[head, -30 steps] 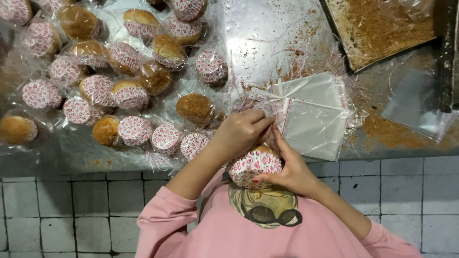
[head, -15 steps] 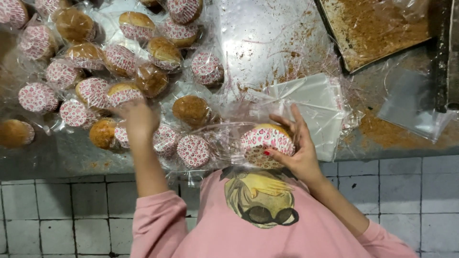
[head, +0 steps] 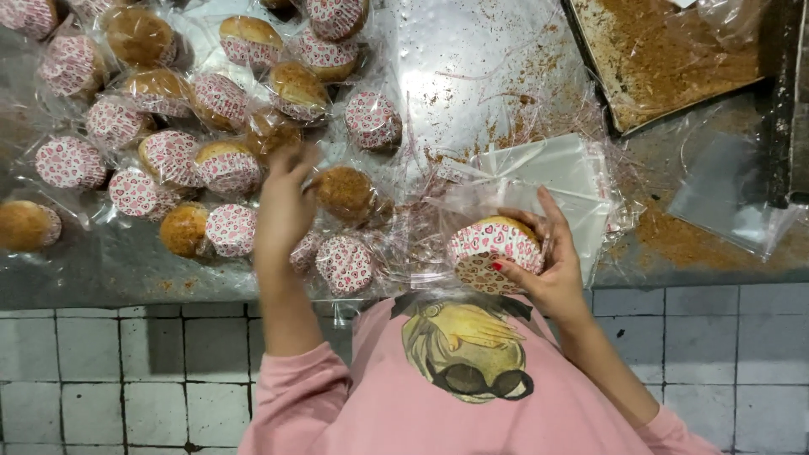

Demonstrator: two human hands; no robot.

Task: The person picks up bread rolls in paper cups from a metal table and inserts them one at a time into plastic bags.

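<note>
Clear-bagged muffin in right hand (left hand over pile)

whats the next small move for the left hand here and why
Probably close the left hand on one of the loose cupcakes under it, such as the brown-topped cupcake. That hand is spread open over the pile holding nothing, while the right hand already grips a bagged cupcake in a clear plastic bag, with the stack of empty bags beside it.
</note>
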